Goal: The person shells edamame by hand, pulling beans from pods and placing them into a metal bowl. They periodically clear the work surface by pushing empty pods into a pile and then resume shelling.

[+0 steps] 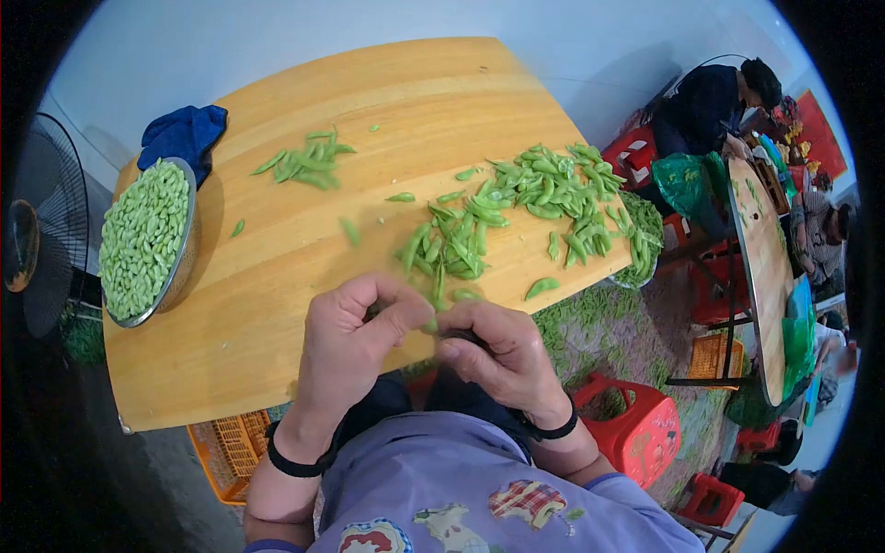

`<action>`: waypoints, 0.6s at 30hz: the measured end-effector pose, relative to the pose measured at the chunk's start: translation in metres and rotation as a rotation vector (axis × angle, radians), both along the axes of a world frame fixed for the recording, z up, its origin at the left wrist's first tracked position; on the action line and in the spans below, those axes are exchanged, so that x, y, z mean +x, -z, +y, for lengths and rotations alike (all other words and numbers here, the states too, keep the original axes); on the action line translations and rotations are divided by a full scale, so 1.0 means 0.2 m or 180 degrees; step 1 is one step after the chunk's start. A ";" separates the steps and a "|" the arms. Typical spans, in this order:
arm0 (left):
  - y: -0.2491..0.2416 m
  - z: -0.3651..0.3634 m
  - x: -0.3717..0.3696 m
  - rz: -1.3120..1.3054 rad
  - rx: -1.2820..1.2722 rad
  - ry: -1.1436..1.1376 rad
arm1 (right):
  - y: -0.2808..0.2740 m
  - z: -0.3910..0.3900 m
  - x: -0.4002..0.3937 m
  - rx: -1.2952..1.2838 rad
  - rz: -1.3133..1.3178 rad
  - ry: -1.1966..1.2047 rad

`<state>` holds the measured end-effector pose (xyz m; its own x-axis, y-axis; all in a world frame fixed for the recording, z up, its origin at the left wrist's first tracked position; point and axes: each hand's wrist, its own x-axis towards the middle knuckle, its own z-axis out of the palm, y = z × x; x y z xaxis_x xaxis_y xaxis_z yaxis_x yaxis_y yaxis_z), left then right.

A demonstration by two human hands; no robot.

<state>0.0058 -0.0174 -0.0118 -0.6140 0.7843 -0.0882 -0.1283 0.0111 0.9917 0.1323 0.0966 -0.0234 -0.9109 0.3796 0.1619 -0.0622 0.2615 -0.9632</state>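
Note:
My left hand [355, 323] is closed in a pinch on a green edamame pod [430, 325], held low over the table's near edge. Fingers curled, my right hand [496, 355] meets the pod from the other side; something dark shows by its thumb, too blurred to name. Just beyond my hands lies a heap of edamame pods [544, 189], spreading to the right edge of the table. A smaller pile of pods [309, 164] lies farther back. On the left, a metal colander [189, 230] is heaped with shelled green beans [143, 241].
A wooden table [277, 355] stands before me, with a blue cloth [184, 138] beside the colander. At far left is a black fan [46, 221]. Red stools [636, 429] and orange crates [235, 447] stand around. Pods litter the floor; people sit at another table [761, 276].

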 end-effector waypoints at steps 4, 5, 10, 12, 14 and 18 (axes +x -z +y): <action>-0.02 -0.01 0.01 0.0078 -0.0040 -0.0030 | 0.00 -0.01 -0.01 0.0752 0.0344 0.0118; -0.02 -0.01 0.02 0.0126 -0.0017 -0.0060 | 0.00 -0.01 -0.01 0.0752 0.0346 0.0117; -0.02 -0.03 0.02 -0.0005 -0.0100 0.0015 | -0.01 -0.03 0.00 0.1108 0.0440 0.0208; -0.01 -0.04 0.02 -0.0001 -0.0117 0.0043 | -0.01 -0.03 0.01 0.0795 0.0331 0.0143; 0.01 -0.05 0.01 0.0029 0.0245 0.0224 | -0.03 -0.02 0.03 0.0476 0.0220 0.0089; 0.07 -0.06 -0.02 0.0159 0.0711 0.0535 | -0.05 0.01 0.04 -0.2354 -0.0547 -0.0575</action>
<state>0.0011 -0.0290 -0.0258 -0.4731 0.8721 0.1253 -0.0941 -0.1915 0.9770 0.1394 0.0992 -0.0126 -0.9582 0.1774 -0.2246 0.1232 -0.4524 -0.8832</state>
